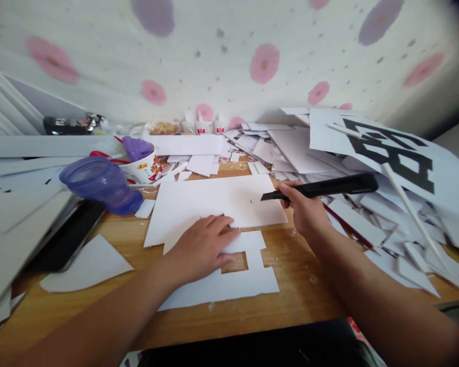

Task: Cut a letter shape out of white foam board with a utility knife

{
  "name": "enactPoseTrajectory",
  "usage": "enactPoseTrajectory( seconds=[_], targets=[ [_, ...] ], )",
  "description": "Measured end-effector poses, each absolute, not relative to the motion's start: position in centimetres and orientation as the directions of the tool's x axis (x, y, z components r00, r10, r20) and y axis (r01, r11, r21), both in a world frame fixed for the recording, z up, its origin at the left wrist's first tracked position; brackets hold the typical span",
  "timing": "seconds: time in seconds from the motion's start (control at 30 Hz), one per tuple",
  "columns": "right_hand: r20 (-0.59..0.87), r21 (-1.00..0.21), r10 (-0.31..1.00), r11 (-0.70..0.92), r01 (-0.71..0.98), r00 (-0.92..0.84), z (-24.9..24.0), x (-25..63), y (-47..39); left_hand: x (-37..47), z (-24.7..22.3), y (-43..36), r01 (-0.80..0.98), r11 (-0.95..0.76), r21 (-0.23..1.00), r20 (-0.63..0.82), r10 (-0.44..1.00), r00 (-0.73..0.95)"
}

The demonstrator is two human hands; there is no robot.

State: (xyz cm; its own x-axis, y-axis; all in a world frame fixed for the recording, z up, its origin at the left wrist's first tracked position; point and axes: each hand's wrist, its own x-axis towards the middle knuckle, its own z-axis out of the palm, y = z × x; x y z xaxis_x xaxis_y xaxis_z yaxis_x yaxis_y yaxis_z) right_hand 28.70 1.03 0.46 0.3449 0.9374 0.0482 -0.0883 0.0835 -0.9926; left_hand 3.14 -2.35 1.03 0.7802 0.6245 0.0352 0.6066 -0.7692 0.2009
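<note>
While the left hand (pixel 202 244) lies palm-down, fingers loosely extended, over the cut-out shape (pixel 255 260) and white board (pixel 214 196) on the table (pixel 302 285), likely steadying both, the right hand (pixel 303 206) grips a black cutter (pixel 336 186), blade over the board, contact unclear.

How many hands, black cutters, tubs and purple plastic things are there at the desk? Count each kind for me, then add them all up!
Hands: 2, the left hand and the right hand
Black cutters: 1, the black cutter
Tubs: 1, the white printed tub
Purple plastic things: 2, the see-through one and the solid one
Total: 6
</note>
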Motion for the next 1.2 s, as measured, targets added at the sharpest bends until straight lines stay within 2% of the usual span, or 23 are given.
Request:
enactPoseTrajectory(
  seconds=[0.2, 0.3, 0.37, 0.5, 0.6, 0.83, 1.2],
  targets=[
    [-0.021, -0.993, 0.946, 0.019, -0.117, 0.324, -0.4, 28.9, 1.5, 4.1, 1.0, -3.7, 0.541, -0.781, 0.313, 0.066, 0.586, 0.807],
    [0.031, -0.998, 0.945, 0.046, -0.041, 0.324, 0.0, 29.5, 1.2, 4.7, 1.2, -4.6, 0.467, -0.802, 0.373, 0.079, 0.529, 0.845],
    [0.098, -0.995, 0.96, 0.09, 0.041, 0.264, 0.5, 29.4, 0.9, 5.1, 1.3, -5.1, 0.429, -0.816, 0.388, 0.091, 0.497, 0.863],
    [0.243, -0.939, 0.969, 0.224, 0.261, 0.043, 1.6, 27.9, 0.5, 5.3, 1.1, -4.9, 0.455, -0.826, 0.332, 0.137, 0.52, 0.843],
    [0.279, -0.887, 0.957, 0.287, 0.361, -0.075, 1.4, 26.5, 0.7, 5.0, 0.7, -4.2, 0.531, -0.801, 0.274, 0.157, 0.583, 0.798],
    [0.272, -0.879, 0.956, 0.293, 0.376, -0.109, -1.1, 26.3, 1.5, 4.4, 0.5, -3.7, 0.542, -0.799, 0.261, 0.132, 0.586, 0.8],
    [0.268, -0.846, 0.948, 0.318, 0.429, -0.175, -1.4, 26.7, 1.4, 4.2, 0.1, -3.7, 0.539, -0.81, 0.232, 0.078, 0.568, 0.82]
  ],
)
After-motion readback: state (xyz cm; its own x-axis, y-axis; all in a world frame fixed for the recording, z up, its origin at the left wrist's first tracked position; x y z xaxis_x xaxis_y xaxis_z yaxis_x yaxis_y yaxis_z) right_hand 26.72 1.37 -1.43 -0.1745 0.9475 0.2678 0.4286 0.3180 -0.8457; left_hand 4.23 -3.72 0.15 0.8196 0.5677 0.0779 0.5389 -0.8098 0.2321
